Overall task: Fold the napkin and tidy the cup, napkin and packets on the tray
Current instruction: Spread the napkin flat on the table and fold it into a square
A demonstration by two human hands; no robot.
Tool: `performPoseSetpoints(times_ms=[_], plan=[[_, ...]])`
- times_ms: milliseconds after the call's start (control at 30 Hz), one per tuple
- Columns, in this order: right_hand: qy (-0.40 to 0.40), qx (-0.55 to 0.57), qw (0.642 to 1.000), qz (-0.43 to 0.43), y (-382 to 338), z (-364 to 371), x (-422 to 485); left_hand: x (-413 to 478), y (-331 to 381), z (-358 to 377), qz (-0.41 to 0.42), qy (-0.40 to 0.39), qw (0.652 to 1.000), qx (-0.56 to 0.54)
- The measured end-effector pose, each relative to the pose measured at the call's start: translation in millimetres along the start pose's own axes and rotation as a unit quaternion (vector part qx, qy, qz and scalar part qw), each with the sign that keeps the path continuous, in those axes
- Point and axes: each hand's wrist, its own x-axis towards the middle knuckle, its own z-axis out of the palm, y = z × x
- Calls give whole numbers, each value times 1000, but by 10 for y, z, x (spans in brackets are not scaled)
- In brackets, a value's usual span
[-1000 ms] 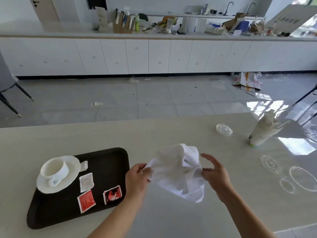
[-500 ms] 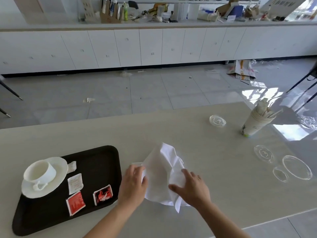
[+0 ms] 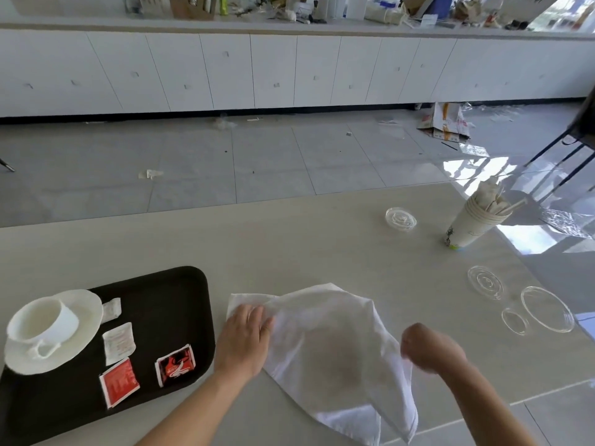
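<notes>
A white napkin [image 3: 328, 352] lies partly spread on the table, just right of a black tray [image 3: 180, 304]. My left hand [image 3: 244, 341] presses flat on the napkin's left part. My right hand [image 3: 429, 349] pinches the napkin's right edge and lifts it a little; it is blurred. On the tray's left end a white cup [image 3: 42, 323] stands on a white saucer [image 3: 83, 310]. Two white packets [image 3: 118, 342] and two red packets [image 3: 119, 381] lie on the tray beside the saucer.
At the right of the table stand stacked paper cups with sticks [image 3: 473, 220] and several clear plastic lids [image 3: 547, 309]. Another clear lid [image 3: 401, 218] lies further back. The table's near edge runs under my right forearm. Beyond the table are tiled floor and white cabinets.
The napkin went from bunched up in the air to down on the table and spread wider. My left hand now lies flat on it; my right hand has moved right along its edge.
</notes>
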Motion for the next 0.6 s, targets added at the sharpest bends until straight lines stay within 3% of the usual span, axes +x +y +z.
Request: performPoseSetpoints(times_ms=[67,133,233,333,433,500,600], plan=[[126,67,990,-1,-136,-109,155,54,23,-17,3,28,999,40],[238,178,952,-68,-437,-146,264,119,38,-9,5,42,996,79],[162,178,951,-196,-912,-70,402,229,53,-12,-6,14,992,128],[74,134,971,-182,-1064,35,528,331,-33,20,-32,-28,982,182],[38,197,965,-166,-1023,16,519,443,-101,-31,-61,-25,988,137],[53,251,949,-186,-998,-50,470,513,-93,-101,-51,-21,990,127],[170,363,881,-252,-1019,-269,337,564,-5,-218,-9,-45,985,167]])
